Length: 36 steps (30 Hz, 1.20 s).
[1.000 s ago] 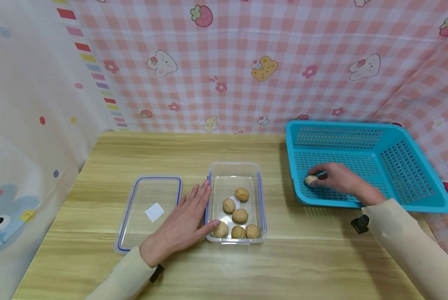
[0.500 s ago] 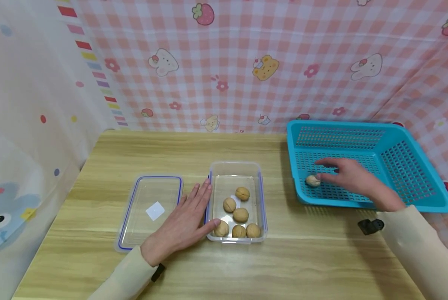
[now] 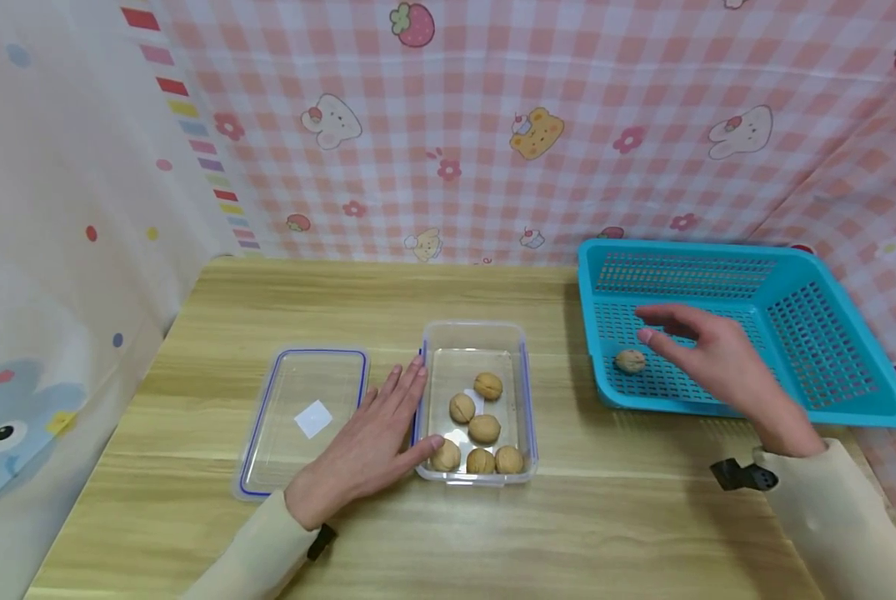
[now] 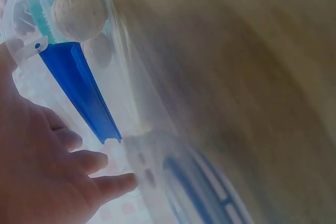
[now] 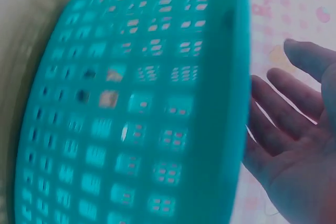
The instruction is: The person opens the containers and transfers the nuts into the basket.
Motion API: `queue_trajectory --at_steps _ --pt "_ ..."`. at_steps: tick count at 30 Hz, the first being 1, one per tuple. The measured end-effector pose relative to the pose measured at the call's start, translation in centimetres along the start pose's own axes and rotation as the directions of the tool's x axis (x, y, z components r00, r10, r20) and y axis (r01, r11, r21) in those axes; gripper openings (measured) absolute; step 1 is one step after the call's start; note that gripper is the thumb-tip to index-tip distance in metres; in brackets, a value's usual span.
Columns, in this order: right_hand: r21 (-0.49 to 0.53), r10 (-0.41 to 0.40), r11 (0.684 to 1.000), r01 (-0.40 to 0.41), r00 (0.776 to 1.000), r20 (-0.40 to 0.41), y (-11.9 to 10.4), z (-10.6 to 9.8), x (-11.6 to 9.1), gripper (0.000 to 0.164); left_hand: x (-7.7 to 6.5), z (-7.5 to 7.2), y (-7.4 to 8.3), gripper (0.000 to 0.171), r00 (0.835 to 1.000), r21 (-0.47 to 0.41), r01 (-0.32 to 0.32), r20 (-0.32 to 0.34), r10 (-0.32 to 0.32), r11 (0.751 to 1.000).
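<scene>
Head view: the left hand (image 3: 361,450), fingers straight, lies along the clear box (image 3: 451,362), steadying it, I'd judge; six walnuts (image 3: 484,429) sit right of its fingers. The right hand (image 3: 725,358), spread, holding nothing, hangs over the basket (image 3: 821,342), one walnut (image 3: 630,361) near its thumb. Left wrist: blue latch (image 4: 81,90) beside the fingers. Right wrist: basket beside the palm.

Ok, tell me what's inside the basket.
One walnut lies on the floor of the basket, near its left end in the head view. The right hand hides part of the basket, so anything behind it can't be seen.
</scene>
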State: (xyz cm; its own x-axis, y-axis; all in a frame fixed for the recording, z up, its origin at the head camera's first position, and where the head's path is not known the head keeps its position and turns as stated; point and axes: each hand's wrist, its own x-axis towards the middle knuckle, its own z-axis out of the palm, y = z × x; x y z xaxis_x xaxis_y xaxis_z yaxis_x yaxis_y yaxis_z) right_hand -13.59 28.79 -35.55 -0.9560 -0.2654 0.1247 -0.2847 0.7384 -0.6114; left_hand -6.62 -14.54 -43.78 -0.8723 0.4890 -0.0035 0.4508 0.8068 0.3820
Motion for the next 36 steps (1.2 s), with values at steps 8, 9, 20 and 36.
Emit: queue_trajectory --at_steps 8,9,20,36 --pt "0.099 -0.087 0.99 0.102 0.986 -0.145 -1.9 1.2 -0.5 0.032 0.0 -0.1 -0.2 0.088 1.0 -0.018 0.0 0.004 0.0 1.0" --pt "0.11 -0.103 0.987 0.121 0.982 -0.155 -2.1 1.4 -0.6 0.032 0.0 -0.1 -0.2 0.087 1.0 -0.023 -0.001 0.005 0.001 1.0" --pt "0.213 -0.198 0.948 0.238 0.961 -0.192 -4.4 3.9 -1.3 0.038 -0.1 -0.1 -0.4 0.075 1.0 -0.047 -0.005 0.001 0.005 0.999" --pt "0.228 -0.353 0.896 0.382 0.922 -0.156 -7.4 8.6 -1.2 0.045 -0.1 -0.2 -0.4 0.073 1.0 -0.059 0.001 0.008 0.0 0.998"
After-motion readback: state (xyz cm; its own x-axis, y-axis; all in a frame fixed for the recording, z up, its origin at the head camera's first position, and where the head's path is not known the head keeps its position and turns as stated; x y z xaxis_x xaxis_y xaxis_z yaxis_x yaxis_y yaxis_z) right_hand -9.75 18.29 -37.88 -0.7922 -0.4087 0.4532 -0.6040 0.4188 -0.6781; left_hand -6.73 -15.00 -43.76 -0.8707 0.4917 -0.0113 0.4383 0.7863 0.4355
